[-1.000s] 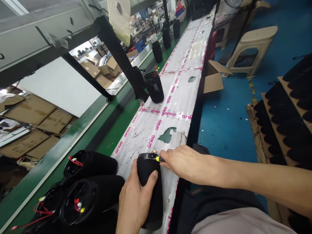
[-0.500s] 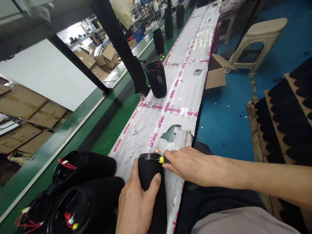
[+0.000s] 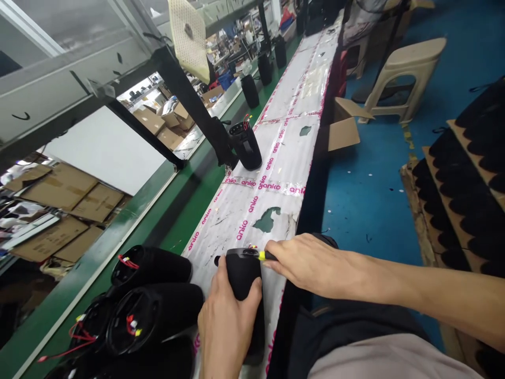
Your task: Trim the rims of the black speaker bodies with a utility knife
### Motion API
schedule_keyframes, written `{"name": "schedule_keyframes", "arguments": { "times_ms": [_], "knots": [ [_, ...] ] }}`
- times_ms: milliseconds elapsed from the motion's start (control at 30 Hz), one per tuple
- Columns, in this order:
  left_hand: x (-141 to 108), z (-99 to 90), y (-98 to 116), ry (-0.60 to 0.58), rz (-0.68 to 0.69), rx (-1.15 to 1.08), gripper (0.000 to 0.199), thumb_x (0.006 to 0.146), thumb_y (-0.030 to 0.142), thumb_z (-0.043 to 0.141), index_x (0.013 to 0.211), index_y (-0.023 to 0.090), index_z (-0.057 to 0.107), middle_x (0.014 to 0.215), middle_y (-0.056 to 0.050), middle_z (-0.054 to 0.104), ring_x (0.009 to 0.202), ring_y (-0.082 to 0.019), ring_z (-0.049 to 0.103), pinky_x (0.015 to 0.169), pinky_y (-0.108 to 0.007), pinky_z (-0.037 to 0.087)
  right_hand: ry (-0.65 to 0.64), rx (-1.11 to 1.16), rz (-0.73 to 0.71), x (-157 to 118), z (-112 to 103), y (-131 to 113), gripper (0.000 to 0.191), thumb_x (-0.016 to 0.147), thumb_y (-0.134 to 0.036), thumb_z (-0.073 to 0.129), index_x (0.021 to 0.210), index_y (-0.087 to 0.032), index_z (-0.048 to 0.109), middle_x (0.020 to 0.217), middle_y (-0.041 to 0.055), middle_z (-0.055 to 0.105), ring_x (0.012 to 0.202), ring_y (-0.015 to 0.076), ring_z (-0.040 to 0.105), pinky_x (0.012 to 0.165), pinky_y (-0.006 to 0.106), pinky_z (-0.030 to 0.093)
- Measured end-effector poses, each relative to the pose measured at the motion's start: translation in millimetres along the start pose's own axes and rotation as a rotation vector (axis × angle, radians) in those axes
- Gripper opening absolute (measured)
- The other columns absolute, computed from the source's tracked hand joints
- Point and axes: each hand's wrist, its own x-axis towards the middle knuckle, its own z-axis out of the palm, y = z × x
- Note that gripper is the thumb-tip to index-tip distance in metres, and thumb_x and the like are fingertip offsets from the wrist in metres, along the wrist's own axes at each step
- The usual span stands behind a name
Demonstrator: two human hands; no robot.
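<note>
My left hand [image 3: 229, 321] is wrapped round a black, cloth-covered cylindrical speaker housing [image 3: 243, 279], with the thumb on its near side. The housing lies on the white-covered bench, its rim end pointing away from me. In my right hand [image 3: 305, 263] is a screwdriver-like tool [image 3: 269, 256] with a yellow and black handle. Its thin metal tip rests at the housing's rim; the exact contact is too small to make out. Coloured wire ends show just behind the rim. Left of my hand lie several similar housings [image 3: 173, 310] with red wires in their open ends.
A white sheet with pink lettering [image 3: 221, 226] covers the bench beside a green strip [image 3: 173, 205]. One housing [image 3: 245, 147] stands farther along, near a black post [image 3: 197, 100]. At right are a carton [image 3: 344, 134], a plastic stool [image 3: 410, 68] and stacked black cylinders [image 3: 453, 195].
The camera view has shifted, so the background sits differently in the frame. The rim end of the held housing is turned slightly, with the tool still at it. Both hands keep their grips.
</note>
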Motion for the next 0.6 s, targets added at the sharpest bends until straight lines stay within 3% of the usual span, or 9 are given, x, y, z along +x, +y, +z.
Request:
{"name": "schedule_keyframes", "arguments": {
  "times_ms": [200, 600],
  "knots": [
    [-1, 3.9, 6, 0.046, 0.016, 0.079, 0.075, 0.093, 0.055, 0.048, 0.154, 0.016, 0.029, 0.144, -0.019, 0.055, 0.114, -0.038, 0.065, 0.086, -0.046, 0.052, -0.003, -0.04, -0.003, -2, 7, 7, 0.02, 0.104, -0.035, 0.048, 0.093, -0.019, 0.054, 0.07, 0.0014, 0.067, 0.059, 0.0218, 0.067, 0.049, 0.033, 0.019],
    [-1, 5.1, 7, 0.069, 0.012, 0.097, 0.074, 0.092, 0.054, 0.05, 0.152, 0.016, 0.032, 0.138, -0.019, 0.06, 0.106, -0.036, 0.069, 0.08, -0.043, 0.052, -0.028, -0.013, 0.011, -5, 12, 8, 0.016, 0.104, -0.032, 0.048, 0.096, -0.02, 0.054, 0.073, 0.0004, 0.067, 0.063, 0.0218, 0.068, 0.049, 0.032, 0.025]
  ]
}}
